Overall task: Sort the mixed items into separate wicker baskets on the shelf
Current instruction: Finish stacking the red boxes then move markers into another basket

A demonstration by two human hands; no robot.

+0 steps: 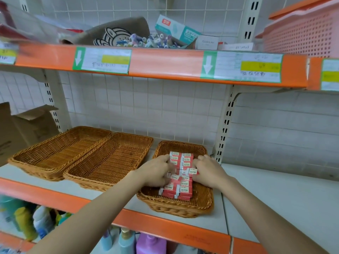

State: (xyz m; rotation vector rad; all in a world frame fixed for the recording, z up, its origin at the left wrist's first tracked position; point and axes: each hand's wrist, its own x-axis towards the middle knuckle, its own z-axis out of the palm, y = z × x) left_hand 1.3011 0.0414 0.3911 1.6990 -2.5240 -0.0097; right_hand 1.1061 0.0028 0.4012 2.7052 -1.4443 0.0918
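Three wicker baskets stand in a row on the white shelf (275, 195) with the orange front edge. The right basket (201, 202), the landmark here, is small, squarish and honey-brown, with a woven rim. Inside it lie the small boxes (183, 187), red with white ends and white printed labels, packed in two rough columns that run from the basket's far wall to its near wall; one box (192, 171) sits askew on top at mid-length. The left hand (157, 171) rests on the left side of the boxes, its fingers (165, 159) curled down against them; the right hand (209, 169) rests on their right side, its fingers (199, 159) likewise bent onto the pile, touching the askew box. Whether either hand actually pinches a box cannot be told. Left of the right basket, the middle basket (110, 162) and the left basket (60, 151) are longer, shallow trays of the same weave, touching each other. Above the right basket, the upper shelf (165, 63) carries a brown pouch (117, 32), a heap of small pastel pieces (152, 41) and a teal-and-white carton (176, 30). Below the right basket, coloured bottles (128, 239) stand.
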